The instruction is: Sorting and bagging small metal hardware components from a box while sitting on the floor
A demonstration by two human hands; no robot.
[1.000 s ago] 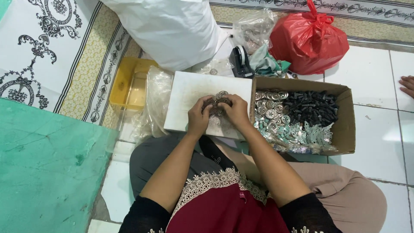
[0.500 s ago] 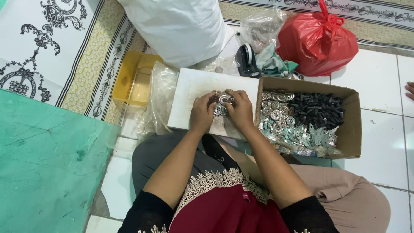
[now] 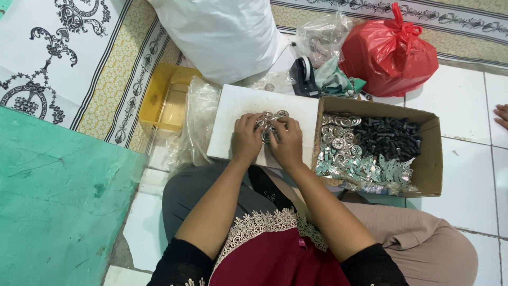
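White floor tiles (image 3: 455, 116) carry most of the things, and a patterned mat (image 3: 79, 69) with black ornaments and a yellow border lies at the upper left; a green sheet (image 3: 58, 201) covers the lower left. The person sits on the floor with a white board (image 3: 233, 114) resting in front of the knees; on this board lies a small heap of round silver metal pieces (image 3: 271, 119). The left hand (image 3: 246, 139) and the right hand (image 3: 288, 142) are side by side on the board, both with fingers bent over the heap; the grip of each hand is curled on the metal pieces, touching them, but I cannot tell if any piece is really pinched between the fingers.

Just beside the board, on the right, stands an open cardboard box (image 3: 431, 159); it holds more silver round pieces at its left side, small black parts (image 3: 391, 139) at the upper right, and flat shiny strips along the near edge. Behind the box lies a tied red plastic bag (image 3: 391, 53), and near it a clear plastic bag (image 3: 323, 37) and some green cloth (image 3: 338, 82). A big white sack (image 3: 222, 37) lies behind the board; a yellow plastic tray (image 3: 164, 100) stands to the left of the board, with crumpled clear plastic (image 3: 193, 127) between them. At the right edge, another person's fingers (image 3: 501, 114) are just visible on the tiles.
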